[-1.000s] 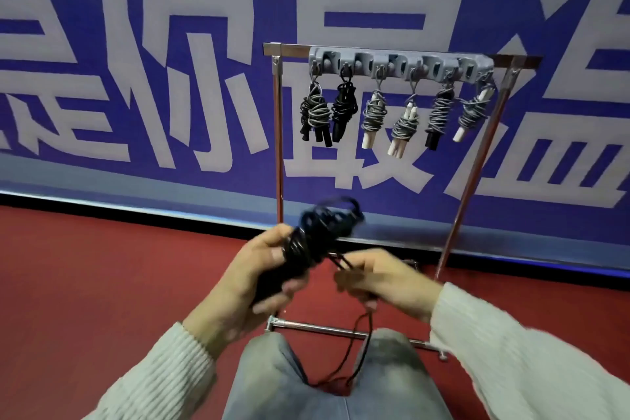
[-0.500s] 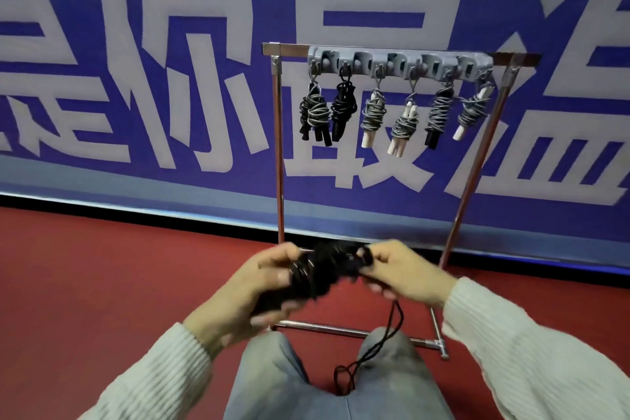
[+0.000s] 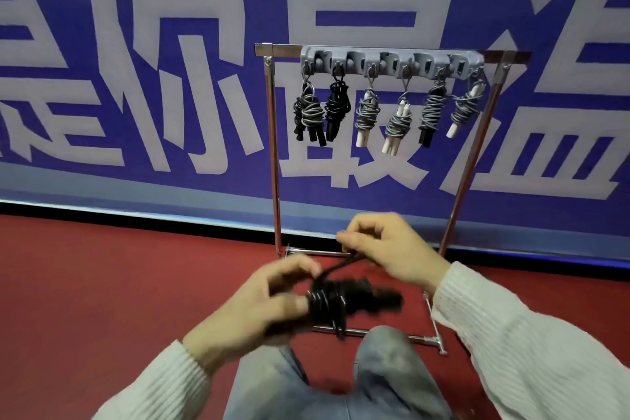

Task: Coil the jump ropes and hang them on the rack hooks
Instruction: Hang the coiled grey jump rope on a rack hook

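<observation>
My left hand [image 3: 269,303] grips a black jump rope bundle [image 3: 347,300], its cord wound in tight turns round the black handles, which point right. A taut strand of the cord runs up from the bundle to my right hand [image 3: 388,249], which pinches it just above and behind. Straight ahead stands a chrome rack [image 3: 272,153] with a grey hook bar [image 3: 392,61] on its top rail. Several coiled ropes [image 3: 368,112], black and grey, hang from the hooks.
The rack stands on a red floor [image 3: 119,283] against a blue wall banner [image 3: 153,44] with large white characters. Its chrome base bar [image 3: 388,333] lies just beyond my jeans-clad knees [image 3: 341,382].
The bundle dropped lower and turned with its handles pointing right. My right hand rose behind it, drawing the cord taut, and the loose strand that hung over my knees is gone from view.
</observation>
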A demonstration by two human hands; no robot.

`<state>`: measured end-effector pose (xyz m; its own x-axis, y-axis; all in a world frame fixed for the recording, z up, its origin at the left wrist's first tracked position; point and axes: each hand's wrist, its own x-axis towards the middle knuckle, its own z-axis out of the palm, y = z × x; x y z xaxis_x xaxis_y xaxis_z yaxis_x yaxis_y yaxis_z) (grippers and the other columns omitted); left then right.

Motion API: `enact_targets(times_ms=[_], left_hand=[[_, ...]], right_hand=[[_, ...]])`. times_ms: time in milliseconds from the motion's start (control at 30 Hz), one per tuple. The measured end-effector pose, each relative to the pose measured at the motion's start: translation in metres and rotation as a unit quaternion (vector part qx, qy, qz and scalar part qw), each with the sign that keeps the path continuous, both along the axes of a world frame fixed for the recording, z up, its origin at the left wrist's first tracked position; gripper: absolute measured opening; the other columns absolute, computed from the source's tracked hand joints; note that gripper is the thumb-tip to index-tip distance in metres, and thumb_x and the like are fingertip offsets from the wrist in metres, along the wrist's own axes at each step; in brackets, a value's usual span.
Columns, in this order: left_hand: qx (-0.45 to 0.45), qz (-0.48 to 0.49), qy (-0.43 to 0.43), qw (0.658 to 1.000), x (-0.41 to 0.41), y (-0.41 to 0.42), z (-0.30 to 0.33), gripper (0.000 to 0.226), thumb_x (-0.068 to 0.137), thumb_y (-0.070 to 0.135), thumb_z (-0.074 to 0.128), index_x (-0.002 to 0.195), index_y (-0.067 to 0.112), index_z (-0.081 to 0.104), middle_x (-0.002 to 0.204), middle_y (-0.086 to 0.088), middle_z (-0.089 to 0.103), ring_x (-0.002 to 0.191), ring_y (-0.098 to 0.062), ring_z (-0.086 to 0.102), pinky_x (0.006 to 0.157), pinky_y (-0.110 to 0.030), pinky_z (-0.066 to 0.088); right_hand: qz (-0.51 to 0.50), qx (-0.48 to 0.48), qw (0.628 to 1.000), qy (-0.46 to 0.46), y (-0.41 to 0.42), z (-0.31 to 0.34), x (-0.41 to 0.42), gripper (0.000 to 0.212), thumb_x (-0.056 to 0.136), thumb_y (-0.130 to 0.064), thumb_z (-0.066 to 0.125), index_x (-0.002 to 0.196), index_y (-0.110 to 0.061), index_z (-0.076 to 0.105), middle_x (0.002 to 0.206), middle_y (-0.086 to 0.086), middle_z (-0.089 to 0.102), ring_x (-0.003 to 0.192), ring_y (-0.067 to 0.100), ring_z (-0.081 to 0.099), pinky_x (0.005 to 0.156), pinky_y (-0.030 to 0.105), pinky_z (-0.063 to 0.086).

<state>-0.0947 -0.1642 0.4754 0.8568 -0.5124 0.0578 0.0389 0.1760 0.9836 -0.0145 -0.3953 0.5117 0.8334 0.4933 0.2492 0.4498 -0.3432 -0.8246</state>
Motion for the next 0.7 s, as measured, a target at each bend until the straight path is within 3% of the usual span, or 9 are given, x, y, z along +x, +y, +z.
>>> enact_targets(times_ms=[67, 167, 267, 333, 400, 467, 533, 633, 700], left_hand=[[-0.186, 0.040, 0.062, 0.980, 0.003, 0.007, 0.009, 0.050, 0.065, 0.023, 0.090, 0.106, 0.011, 0.064, 0.088, -0.016, 0.063, 0.052, -0.018, 0.046, 0.033, -0.018, 0.021], [-0.343, 0.134, 0.132, 0.920, 0.017, 0.010, 0.026, 0.024, 0.075, 0.016, 0.081, 0.096, 0.010, 0.070, 0.086, -0.005, 0.066, 0.058, -0.009, 0.048, 0.031, -0.010, 0.030], [0.053, 0.354, -0.017, 0.934, 0.030, 0.009, 0.007, 0.015, 0.087, 0.016, 0.071, 0.092, 0.014, 0.057, 0.086, -0.008, 0.067, 0.055, -0.018, 0.051, 0.037, -0.023, 0.037], [0.302, 0.267, -0.167, 0.900, 0.023, 0.004, -0.008, 0.023, 0.077, 0.029, 0.076, 0.093, 0.022, 0.062, 0.092, 0.000, 0.068, 0.062, -0.015, 0.060, 0.053, -0.030, 0.051], [0.367, 0.094, -0.194, 0.905, 0.013, 0.002, -0.010, 0.020, 0.082, 0.022, 0.078, 0.098, 0.023, 0.065, 0.095, -0.004, 0.065, 0.060, -0.003, 0.058, 0.057, -0.018, 0.047], [0.253, -0.035, -0.121, 0.959, 0.005, 0.004, -0.004, 0.020, 0.086, 0.015, 0.077, 0.102, 0.018, 0.066, 0.089, -0.027, 0.059, 0.053, -0.018, 0.048, 0.048, -0.026, 0.039], [0.041, -0.071, -0.032, 0.996, 0.003, 0.010, -0.002, 0.032, 0.079, 0.022, 0.083, 0.106, 0.014, 0.067, 0.093, -0.028, 0.058, 0.057, -0.018, 0.045, 0.043, -0.033, 0.035], [-0.231, -0.009, 0.092, 0.969, 0.004, 0.012, 0.008, 0.048, 0.068, 0.023, 0.091, 0.108, 0.008, 0.071, 0.095, -0.018, 0.062, 0.051, -0.009, 0.037, 0.030, -0.014, 0.030], [-0.257, 0.139, 0.119, 0.949, 0.015, 0.009, 0.008, 0.039, 0.074, 0.018, 0.084, 0.105, 0.007, 0.063, 0.095, -0.016, 0.061, 0.057, -0.010, 0.042, 0.031, -0.011, 0.030]], right_hand=[[0.001, 0.036, 0.998, 0.057, 0.009, -0.027, -0.015, 0.039, 0.101, -0.044, 0.055, 0.069, -0.023, 0.061, 0.057, -0.001, 0.046, 0.051, 0.008, 0.039, 0.052, 0.025, 0.032], [-0.016, -0.041, 0.998, 0.032, 0.013, -0.054, -0.050, 0.036, 0.105, -0.046, 0.045, 0.085, -0.020, 0.059, 0.057, -0.005, 0.048, 0.052, 0.010, 0.040, 0.056, 0.032, 0.035], [0.015, -0.236, 0.959, -0.158, 0.010, -0.042, -0.063, 0.027, 0.098, -0.046, 0.049, 0.108, -0.024, 0.060, 0.070, -0.009, 0.062, 0.066, 0.012, 0.058, 0.067, 0.037, 0.048], [0.006, -0.233, 0.953, -0.195, 0.007, -0.017, -0.049, 0.025, 0.090, -0.047, 0.058, 0.107, -0.033, 0.068, 0.084, -0.013, 0.072, 0.078, 0.009, 0.066, 0.074, 0.036, 0.052], [0.026, -0.153, 0.985, -0.077, -0.001, 0.001, -0.027, 0.015, 0.081, -0.041, 0.078, 0.092, -0.033, 0.074, 0.078, -0.007, 0.072, 0.069, 0.005, 0.063, 0.070, 0.032, 0.052], [0.081, -0.084, 0.992, 0.057, -0.006, 0.002, -0.015, 0.012, 0.081, -0.033, 0.084, 0.081, -0.026, 0.074, 0.065, 0.004, 0.065, 0.058, 0.011, 0.052, 0.057, 0.028, 0.043], [0.105, -0.044, 0.982, 0.148, -0.006, -0.014, -0.018, 0.017, 0.090, -0.037, 0.075, 0.077, -0.027, 0.072, 0.058, -0.001, 0.055, 0.051, 0.013, 0.042, 0.048, 0.026, 0.032], [0.083, 0.010, 0.970, 0.228, 0.001, -0.043, -0.036, 0.035, 0.100, -0.052, 0.053, 0.086, -0.024, 0.068, 0.057, -0.006, 0.045, 0.046, 0.009, 0.033, 0.044, 0.021, 0.026], [0.065, 0.008, 0.973, 0.222, 0.004, -0.053, -0.049, 0.042, 0.100, -0.060, 0.048, 0.092, -0.023, 0.065, 0.059, -0.004, 0.047, 0.047, 0.010, 0.037, 0.044, 0.023, 0.032]])
